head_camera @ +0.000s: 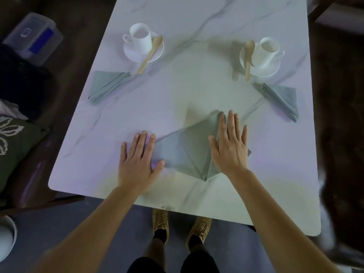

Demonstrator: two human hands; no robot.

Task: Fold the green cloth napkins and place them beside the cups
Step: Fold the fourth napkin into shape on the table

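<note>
A green cloth napkin (187, 150) lies folded into a triangle near the front of the white marble table (197, 91). My left hand (137, 156) rests flat on its left corner with straight fingers. My right hand (229, 143) presses flat on its right part. A folded green napkin (107, 85) lies in front of the left cup (140, 38), and another folded napkin (282, 100) lies in front of the right cup (266, 52). Each cup stands on a white saucer with a wooden spoon (150, 54) leaning on it.
A clear plastic container (33, 38) stands off the table at the far left, above a dark cushion with a white leaf pattern (11, 134). A dark furry rug (342, 115) lies along the table's right side. My shoes (181, 227) show below the front edge.
</note>
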